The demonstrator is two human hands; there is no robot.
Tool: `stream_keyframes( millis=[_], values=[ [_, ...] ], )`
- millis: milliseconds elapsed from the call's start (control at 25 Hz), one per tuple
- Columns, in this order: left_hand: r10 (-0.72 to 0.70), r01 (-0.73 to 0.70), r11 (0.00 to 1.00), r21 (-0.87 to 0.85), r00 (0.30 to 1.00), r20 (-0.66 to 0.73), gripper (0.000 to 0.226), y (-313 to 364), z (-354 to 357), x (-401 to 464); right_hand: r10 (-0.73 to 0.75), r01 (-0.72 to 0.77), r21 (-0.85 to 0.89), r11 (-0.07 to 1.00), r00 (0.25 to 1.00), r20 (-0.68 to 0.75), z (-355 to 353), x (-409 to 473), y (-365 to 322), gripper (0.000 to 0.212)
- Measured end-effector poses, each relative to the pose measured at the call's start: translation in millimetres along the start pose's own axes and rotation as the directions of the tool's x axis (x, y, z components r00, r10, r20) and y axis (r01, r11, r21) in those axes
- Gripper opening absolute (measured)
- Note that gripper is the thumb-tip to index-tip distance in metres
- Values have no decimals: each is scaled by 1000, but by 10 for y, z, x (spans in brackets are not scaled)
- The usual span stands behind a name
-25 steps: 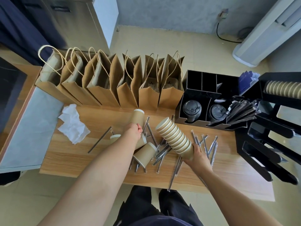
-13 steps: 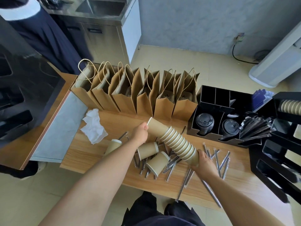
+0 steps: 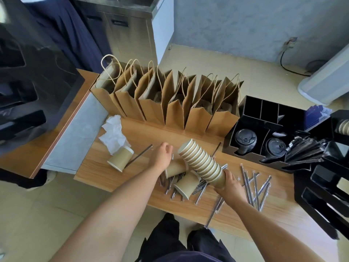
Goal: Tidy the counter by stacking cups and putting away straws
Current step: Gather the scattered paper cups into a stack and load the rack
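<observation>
The wooden bench [image 3: 120, 167] carries everything. Along its far edge stands a row of brown paper bags [image 3: 170, 103], upright and touching one another. To the right sits a black organizer [image 3: 264, 129] holding dark lids [image 3: 245, 138] in its front compartments. A crumpled tissue [image 3: 113, 134] lies near the left end.

The right hand [image 3: 229, 183] is wrapped around the base of a tilted stack [image 3: 202, 161] of nested paper cups, its open mouth pointing up and away, lifted clear of the bench. The left hand [image 3: 162, 156] is loosely spread, palm down, over a cup [image 3: 174, 169] lying on its side; whether it touches the cup I cannot tell. A second cup [image 3: 186, 185] lies just beside that one, and a third [image 3: 120, 157] lies apart by the tissue. Wrapped straws [image 3: 255, 186] are scattered under and right of the cups.
</observation>
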State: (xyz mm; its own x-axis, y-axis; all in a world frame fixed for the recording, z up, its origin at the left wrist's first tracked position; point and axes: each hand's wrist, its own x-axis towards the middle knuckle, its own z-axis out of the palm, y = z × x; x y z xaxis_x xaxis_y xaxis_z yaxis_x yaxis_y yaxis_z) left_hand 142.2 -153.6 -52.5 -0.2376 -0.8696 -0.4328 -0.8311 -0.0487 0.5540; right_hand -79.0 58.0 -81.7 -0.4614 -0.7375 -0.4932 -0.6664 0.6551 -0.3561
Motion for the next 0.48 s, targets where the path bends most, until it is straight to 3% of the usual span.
stream_keyframes(
  millis=[200, 480],
  values=[
    [-173, 204, 970, 129, 960, -219, 30, -743, -343, 71, -69, 68, 10, 998, 997, 32, 133, 89, -297, 79],
    [-269, 340, 858, 386, 936, -228, 74, -1676, -687, 433, -24, 24, 30, 999, 1000, 9, 282, 138, -414, 74]
  ],
)
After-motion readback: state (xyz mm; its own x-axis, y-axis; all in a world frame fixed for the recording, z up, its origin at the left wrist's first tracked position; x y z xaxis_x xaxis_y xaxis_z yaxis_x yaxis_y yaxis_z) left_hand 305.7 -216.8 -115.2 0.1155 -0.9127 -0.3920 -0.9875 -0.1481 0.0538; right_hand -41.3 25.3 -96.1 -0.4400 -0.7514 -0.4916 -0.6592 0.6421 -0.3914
